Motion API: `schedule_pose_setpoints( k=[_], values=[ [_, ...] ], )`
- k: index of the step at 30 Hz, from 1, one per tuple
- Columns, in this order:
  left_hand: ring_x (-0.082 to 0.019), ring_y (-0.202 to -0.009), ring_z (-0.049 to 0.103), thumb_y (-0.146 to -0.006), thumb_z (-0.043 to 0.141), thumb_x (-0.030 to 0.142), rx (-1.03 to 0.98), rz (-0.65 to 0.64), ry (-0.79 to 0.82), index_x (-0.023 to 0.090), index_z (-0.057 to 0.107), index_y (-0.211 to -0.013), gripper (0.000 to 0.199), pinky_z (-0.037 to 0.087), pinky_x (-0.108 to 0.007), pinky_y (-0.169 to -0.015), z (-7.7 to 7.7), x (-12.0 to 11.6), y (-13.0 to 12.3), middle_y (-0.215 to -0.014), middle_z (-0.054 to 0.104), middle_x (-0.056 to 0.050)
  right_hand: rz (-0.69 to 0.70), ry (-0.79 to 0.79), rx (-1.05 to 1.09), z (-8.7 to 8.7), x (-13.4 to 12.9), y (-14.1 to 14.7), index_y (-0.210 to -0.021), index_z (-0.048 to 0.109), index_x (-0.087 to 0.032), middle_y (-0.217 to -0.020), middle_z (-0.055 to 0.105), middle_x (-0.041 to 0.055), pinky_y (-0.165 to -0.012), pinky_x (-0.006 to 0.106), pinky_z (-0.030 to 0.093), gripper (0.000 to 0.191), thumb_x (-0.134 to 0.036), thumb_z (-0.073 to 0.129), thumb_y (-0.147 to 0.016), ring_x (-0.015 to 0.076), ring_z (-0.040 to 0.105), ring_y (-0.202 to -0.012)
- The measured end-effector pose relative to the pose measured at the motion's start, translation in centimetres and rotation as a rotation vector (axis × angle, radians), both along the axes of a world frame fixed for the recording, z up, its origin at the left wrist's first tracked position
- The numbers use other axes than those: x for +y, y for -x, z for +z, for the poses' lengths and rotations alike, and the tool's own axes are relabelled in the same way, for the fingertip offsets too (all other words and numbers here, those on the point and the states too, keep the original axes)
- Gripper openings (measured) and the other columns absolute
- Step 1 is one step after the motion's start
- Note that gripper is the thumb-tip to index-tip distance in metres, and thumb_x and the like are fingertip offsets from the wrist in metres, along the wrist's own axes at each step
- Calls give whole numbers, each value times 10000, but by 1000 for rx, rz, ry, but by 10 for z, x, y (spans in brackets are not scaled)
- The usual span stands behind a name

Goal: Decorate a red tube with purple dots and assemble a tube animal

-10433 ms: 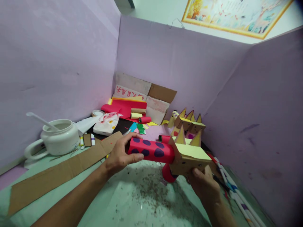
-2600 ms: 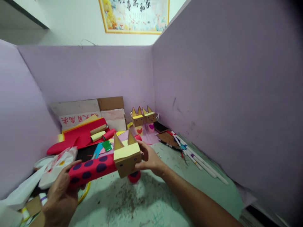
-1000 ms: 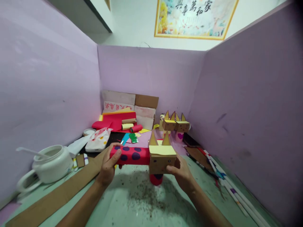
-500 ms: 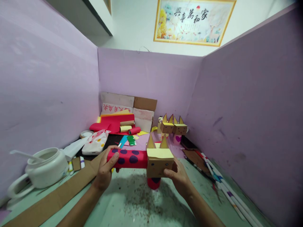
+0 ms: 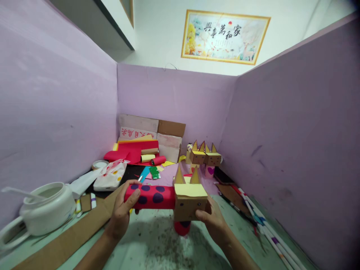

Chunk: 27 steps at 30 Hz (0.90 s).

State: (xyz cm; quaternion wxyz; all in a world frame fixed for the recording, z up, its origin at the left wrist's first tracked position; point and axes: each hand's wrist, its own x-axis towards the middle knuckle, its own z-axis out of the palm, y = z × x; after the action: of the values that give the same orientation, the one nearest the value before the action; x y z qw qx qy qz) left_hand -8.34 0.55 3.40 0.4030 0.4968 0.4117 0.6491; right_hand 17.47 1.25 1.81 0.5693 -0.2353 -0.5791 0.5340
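My left hand [image 5: 123, 204] is closed round the far left end of a red paper tube [image 5: 158, 198] with dark purple spots, held level. The tube's right end meets a small cardboard box head [image 5: 188, 210] with drawn eyes, a pale yellow top and two pointed ears [image 5: 194, 176]. My right hand [image 5: 211, 215] grips the head's right side, thumb on its front face. Below the head, a short red leg [image 5: 182, 227] with a dark patch shows. Whether tube and head are joined is hidden from me.
Two similar cardboard animals [image 5: 213, 159] stand at the back right. Red paper [image 5: 132, 148], scissors [image 5: 144, 174] and a cardboard sheet [image 5: 170, 146] lie at the back left. A white mug [image 5: 47, 212] and a cardboard strip [image 5: 73, 234] are left, striped rods [image 5: 274, 240] right.
The whole view has tilted up slightly, so everything sits a little lower in the picture. Both hands keep the same hold on the tube and the head.
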Motion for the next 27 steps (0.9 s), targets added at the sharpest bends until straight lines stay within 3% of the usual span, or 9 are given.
schedule_pose_setpoints(
  k=[21,27],
  values=[
    [-140,-525,495,-657,747,510,-50,73,40,176,599,-945,466,397,-221,-388,10,-1,-2,-681,580,4,0,-4,12,7,-3,3,-1323,573,-235,-1278,656,100,-952,443,481,809,-491,854,-610,350,582,-1175],
    [-117,-508,477,-701,732,481,-67,61,13,181,601,-945,409,386,-199,-392,11,-2,-5,-660,565,20,17,1,25,8,-3,4,-1321,572,-245,-1300,641,85,-977,421,465,801,-477,856,-609,330,574,-1191]
  ],
)
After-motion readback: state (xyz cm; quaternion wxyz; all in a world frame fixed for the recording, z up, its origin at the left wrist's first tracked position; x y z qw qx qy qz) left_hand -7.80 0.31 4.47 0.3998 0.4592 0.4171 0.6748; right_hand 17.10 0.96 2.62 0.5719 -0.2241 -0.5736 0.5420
